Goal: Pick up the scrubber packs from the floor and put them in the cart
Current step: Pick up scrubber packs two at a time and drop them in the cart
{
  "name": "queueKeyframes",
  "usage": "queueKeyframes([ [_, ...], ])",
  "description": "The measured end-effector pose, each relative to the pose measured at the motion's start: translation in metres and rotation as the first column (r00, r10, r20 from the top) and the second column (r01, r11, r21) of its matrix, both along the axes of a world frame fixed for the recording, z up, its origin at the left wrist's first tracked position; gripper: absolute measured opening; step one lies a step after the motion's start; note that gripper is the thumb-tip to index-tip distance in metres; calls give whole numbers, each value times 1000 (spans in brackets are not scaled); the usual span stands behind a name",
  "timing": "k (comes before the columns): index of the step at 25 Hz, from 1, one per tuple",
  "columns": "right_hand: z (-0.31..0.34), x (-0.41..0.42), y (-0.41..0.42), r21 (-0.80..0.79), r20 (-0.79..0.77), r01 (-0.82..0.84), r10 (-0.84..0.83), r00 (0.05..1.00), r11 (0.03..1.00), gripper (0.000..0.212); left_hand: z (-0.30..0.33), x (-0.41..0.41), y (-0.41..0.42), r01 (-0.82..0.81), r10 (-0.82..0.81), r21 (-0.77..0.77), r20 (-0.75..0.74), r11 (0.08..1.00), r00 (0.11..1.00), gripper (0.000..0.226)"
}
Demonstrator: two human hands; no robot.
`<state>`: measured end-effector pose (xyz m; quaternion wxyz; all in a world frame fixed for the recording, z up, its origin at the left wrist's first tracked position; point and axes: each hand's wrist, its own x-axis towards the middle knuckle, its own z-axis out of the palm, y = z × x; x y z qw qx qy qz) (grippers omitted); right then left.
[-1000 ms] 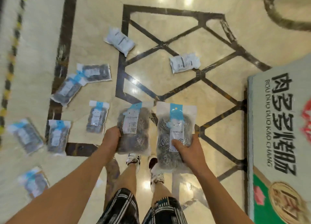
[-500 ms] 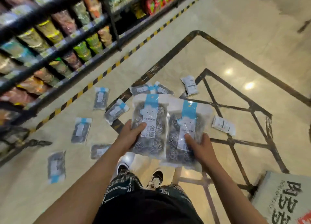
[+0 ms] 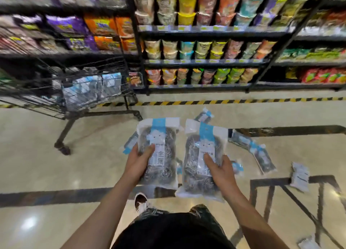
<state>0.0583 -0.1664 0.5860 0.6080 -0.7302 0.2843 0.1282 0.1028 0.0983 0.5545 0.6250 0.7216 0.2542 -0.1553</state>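
Observation:
My left hand [image 3: 137, 160] grips a clear scrubber pack [image 3: 162, 166] with a blue and white label, held flat at waist height. Beside it, my right hand [image 3: 220, 169] grips a second scrubber pack [image 3: 194, 166] of the same kind. The black wire cart [image 3: 61, 91] stands to the upper left on the floor and holds several similar packs [image 3: 89, 87]. More scrubber packs lie on the floor: one [image 3: 261, 155] to the right of my hands, one [image 3: 204, 115] beyond them, a white-backed one [image 3: 299, 175] further right.
Black store shelves [image 3: 202, 61] full of cup noodles and snack bags run along the back. A yellow and black hazard stripe [image 3: 224, 101] marks the floor in front of them. The cart's wheel [image 3: 63, 149] rests on the shiny beige floor to my left.
My view has swung left from the floor up to the shelves and the cart, which was out of view before. Both hands still hold their packs.

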Motion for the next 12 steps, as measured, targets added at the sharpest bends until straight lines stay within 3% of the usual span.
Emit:
queueKeyframes([
  [3,-5,48,86,16,52,-95,94,994,995,59,-5,11,96,-168,167,-34,-39,985,985,56],
  [5,-5,72,130,-5,87,-153,153,984,988,97,-2,19,143,-231,230,-35,-33,972,973,48],
  [6,-6,87,153,0,73,-173,172,982,985,104,-4,24,167,-263,262,-38,-32,964,965,43],
  [9,-3,127,206,3,53,-215,214,975,977,85,2,42,225,-351,350,-39,-30,936,936,35],
  [12,-4,166,243,-21,29,-288,288,957,958,88,4,67,261,-416,416,-54,-17,908,909,32],
])
